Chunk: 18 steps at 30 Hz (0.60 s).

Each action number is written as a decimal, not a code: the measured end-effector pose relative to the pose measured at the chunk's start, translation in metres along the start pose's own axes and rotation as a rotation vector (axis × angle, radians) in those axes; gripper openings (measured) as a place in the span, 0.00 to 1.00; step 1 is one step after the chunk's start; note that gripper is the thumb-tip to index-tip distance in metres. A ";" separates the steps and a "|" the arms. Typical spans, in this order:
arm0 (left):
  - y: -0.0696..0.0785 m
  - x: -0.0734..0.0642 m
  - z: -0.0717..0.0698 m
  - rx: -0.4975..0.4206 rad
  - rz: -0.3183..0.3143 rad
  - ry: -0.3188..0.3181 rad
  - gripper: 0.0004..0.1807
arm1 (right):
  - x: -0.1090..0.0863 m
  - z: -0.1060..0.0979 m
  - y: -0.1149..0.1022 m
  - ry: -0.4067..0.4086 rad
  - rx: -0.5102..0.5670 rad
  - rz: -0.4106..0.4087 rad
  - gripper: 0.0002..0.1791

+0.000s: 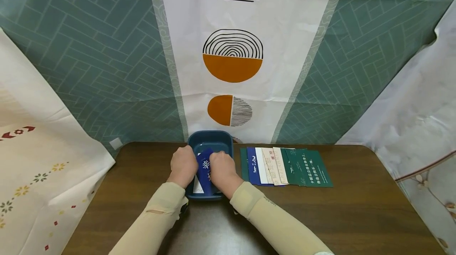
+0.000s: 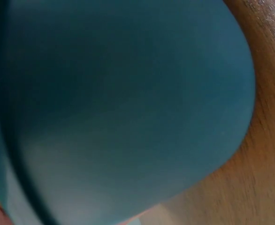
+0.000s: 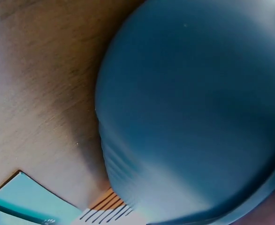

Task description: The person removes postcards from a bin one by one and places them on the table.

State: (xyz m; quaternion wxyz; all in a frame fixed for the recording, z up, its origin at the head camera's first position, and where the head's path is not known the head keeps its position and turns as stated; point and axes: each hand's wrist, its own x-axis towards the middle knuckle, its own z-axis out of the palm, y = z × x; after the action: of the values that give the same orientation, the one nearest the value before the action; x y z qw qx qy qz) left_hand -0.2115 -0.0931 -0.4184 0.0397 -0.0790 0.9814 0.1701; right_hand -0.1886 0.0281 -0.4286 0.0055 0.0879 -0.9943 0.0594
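A dark blue plastic bin [image 1: 210, 133] sits at the back middle of the table. Inside it lies a blue card [image 1: 204, 170] with pale writing, partly over a white card [image 1: 198, 187]. My left hand [image 1: 183, 164] grips the bin's left side with curled fingers. On the opposite side, my right hand [image 1: 225, 172] holds the right rim the same way, close to the blue card. Both wrist views are mostly filled by the outer wall of the bin [image 2: 128, 103], [image 3: 189, 103]. Most of the fingertips are hidden.
To the right of the bin, a fanned row of cards lies on the wooden table [image 1: 356, 207]: a green card [image 1: 317, 170], a blue card [image 1: 251, 168] and several white or cream ones. A patterned cloth [image 1: 306, 120] hangs behind the table's back edge.
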 end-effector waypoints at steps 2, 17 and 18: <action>0.000 0.000 0.000 0.005 -0.002 -0.001 0.10 | 0.000 0.000 0.000 -0.005 0.005 0.000 0.20; 0.000 -0.002 0.002 0.017 0.004 0.031 0.10 | -0.002 -0.001 0.009 -0.120 0.284 -0.002 0.28; 0.000 -0.002 0.002 0.017 0.008 0.037 0.10 | -0.002 -0.001 0.009 -0.117 0.295 -0.004 0.27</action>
State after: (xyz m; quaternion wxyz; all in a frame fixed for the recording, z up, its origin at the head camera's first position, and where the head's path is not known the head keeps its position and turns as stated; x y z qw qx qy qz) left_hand -0.2096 -0.0921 -0.4203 0.0217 -0.0779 0.9837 0.1607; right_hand -0.1881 0.0373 -0.4289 -0.0652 0.0929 -0.9733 0.1995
